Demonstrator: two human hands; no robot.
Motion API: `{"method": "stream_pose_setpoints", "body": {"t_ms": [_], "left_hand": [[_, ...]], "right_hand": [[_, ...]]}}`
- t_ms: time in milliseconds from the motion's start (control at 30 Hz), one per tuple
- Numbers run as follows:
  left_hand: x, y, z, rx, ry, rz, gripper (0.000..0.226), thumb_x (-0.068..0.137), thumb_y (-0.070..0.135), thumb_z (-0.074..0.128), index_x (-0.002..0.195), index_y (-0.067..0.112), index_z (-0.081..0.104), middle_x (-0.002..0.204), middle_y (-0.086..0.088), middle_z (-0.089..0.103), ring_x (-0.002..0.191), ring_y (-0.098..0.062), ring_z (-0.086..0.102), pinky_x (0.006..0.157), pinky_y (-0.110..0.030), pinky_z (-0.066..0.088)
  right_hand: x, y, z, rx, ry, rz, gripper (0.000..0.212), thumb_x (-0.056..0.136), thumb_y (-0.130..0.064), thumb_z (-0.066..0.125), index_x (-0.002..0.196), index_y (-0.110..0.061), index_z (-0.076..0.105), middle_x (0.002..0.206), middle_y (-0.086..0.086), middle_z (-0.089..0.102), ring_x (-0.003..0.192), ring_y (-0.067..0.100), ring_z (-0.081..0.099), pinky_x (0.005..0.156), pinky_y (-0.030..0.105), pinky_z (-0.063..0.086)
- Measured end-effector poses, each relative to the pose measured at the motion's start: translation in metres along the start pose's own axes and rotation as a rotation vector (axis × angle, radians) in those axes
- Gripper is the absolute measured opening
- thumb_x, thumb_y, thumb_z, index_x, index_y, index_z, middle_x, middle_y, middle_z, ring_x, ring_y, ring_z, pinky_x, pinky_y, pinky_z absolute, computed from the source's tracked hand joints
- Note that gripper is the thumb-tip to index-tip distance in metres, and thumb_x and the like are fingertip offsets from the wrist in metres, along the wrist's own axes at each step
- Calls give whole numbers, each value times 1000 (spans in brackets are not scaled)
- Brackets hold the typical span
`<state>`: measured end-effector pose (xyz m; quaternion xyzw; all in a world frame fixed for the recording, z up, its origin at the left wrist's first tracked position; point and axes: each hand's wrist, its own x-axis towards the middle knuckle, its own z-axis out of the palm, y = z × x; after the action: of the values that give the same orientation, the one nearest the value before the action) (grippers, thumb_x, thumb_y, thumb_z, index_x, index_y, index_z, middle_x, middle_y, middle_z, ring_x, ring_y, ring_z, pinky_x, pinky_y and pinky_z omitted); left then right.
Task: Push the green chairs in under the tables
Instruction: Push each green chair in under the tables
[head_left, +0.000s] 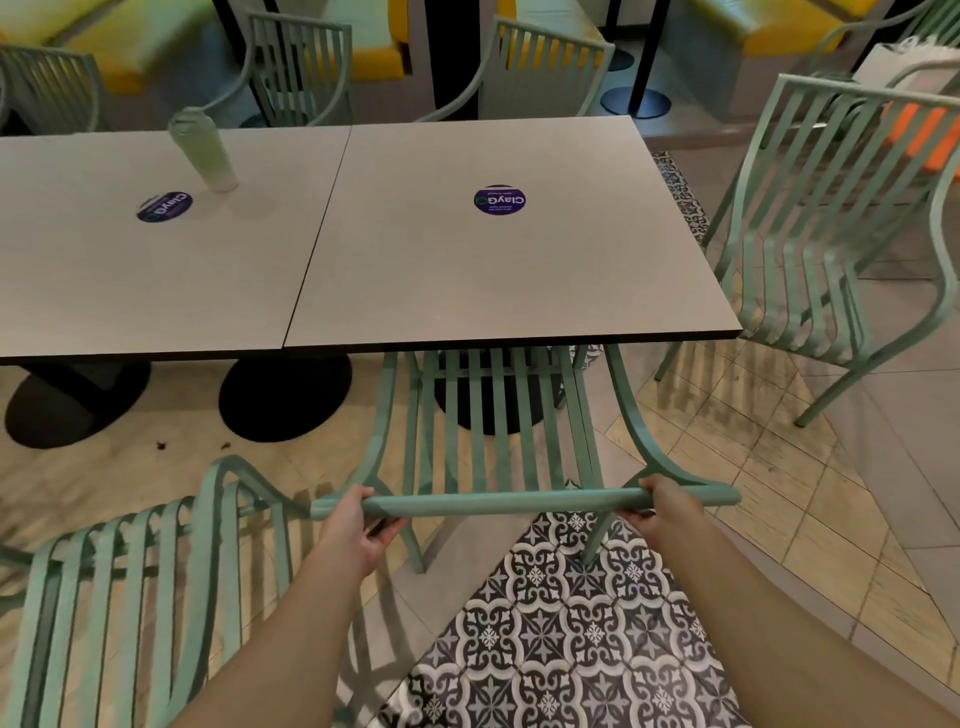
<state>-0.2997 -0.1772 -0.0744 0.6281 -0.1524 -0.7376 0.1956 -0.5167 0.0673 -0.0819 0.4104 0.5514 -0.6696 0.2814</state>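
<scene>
A green slatted metal chair (498, 447) stands in front of me with its seat partly under the right grey table (519, 270). My left hand (358, 525) grips the left end of its top rail, and my right hand (667, 506) grips the right end. A second green chair (135, 587) stands at my lower left, out from the left grey table (130, 275). A third green chair (826, 228) stands at an angle off the right table's right side.
A clear bottle (205, 148) stands on the left table. More green chairs (545, 67) sit along the tables' far side, with yellow benches (119, 47) behind. Black round table bases (283, 395) rest on the tiled floor. Something orange (919, 137) lies behind the right chair.
</scene>
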Motion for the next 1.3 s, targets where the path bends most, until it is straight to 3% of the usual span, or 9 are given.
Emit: {"method": "stream_pose_setpoints", "body": {"t_ms": [433,700,1133,1200,1300], "left_hand": [[-23,-23,-9,-37,-1,-3,44,93,6,56,134,4,40,129,-25,49,119,-42,52,94,-53,50],[-23,-22,-19,6,-25,-35,43,93,8,57,133,3,42,126,-26,52,116,-42,55,84,-50,53],[-8,-27,-20,94,-10,-27,45,92,11,59,133,1,45,127,-26,54,102,-39,58,54,-44,53],[-7,-27,-21,109,-17,-23,44,92,11,60,132,1,45,126,-26,55,100,-39,59,52,-43,53],[-10,-29,-25,148,-39,-22,42,92,17,62,128,1,49,122,-27,58,100,-38,62,51,-40,55]], "right_hand": [[-8,-1,-25,-13,-8,9,51,88,-1,57,134,-8,36,132,23,47,119,42,51,90,56,51],[-10,3,-31,-18,1,9,53,88,0,58,135,-7,35,131,23,48,117,41,52,89,55,52],[-3,3,-38,-40,16,-24,45,86,3,56,128,-3,39,126,25,49,113,41,55,85,55,53],[-4,2,-40,-64,-11,-20,38,87,2,56,121,-3,39,124,25,49,111,40,56,80,53,55],[-6,2,-45,-107,-61,-24,35,90,-2,57,120,-5,39,119,23,50,102,39,59,56,45,58]]}}
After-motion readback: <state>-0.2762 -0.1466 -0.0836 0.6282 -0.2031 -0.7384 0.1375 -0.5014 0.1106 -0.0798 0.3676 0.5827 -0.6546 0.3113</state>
